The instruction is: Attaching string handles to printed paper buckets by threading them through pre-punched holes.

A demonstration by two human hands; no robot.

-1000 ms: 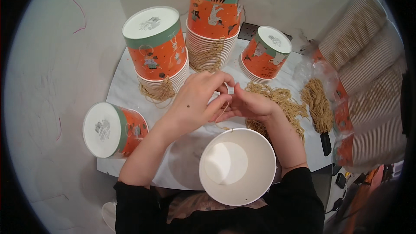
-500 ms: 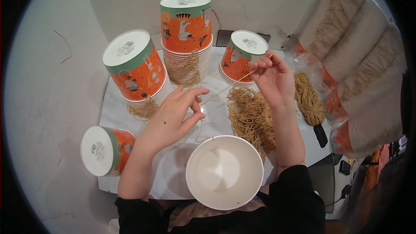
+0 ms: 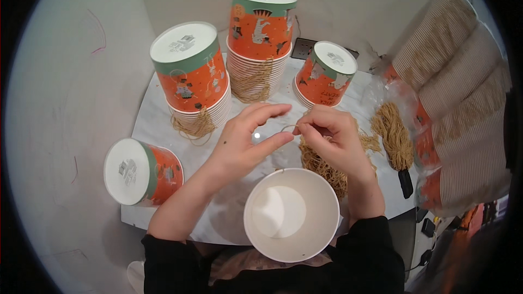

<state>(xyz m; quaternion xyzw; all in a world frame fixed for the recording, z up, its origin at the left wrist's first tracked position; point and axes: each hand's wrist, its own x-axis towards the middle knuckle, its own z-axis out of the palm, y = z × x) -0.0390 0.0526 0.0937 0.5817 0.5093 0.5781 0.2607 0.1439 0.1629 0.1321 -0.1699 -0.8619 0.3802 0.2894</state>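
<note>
Tan string (image 3: 287, 128) pinched between left hand (image 3: 245, 144) and right hand (image 3: 332, 136), above open white bucket (image 3: 291, 215); handle-threading step, next needs aiming at rim hole.

Orange paper cups (image 3: 190, 73) with green rims, white bases, upper frame. Tan string bundle (image 3: 392, 133) at right. White cup interior (image 3: 291, 215) lower centre. Black sleeves (image 3: 174, 261). White marble table (image 3: 152, 125).
</note>
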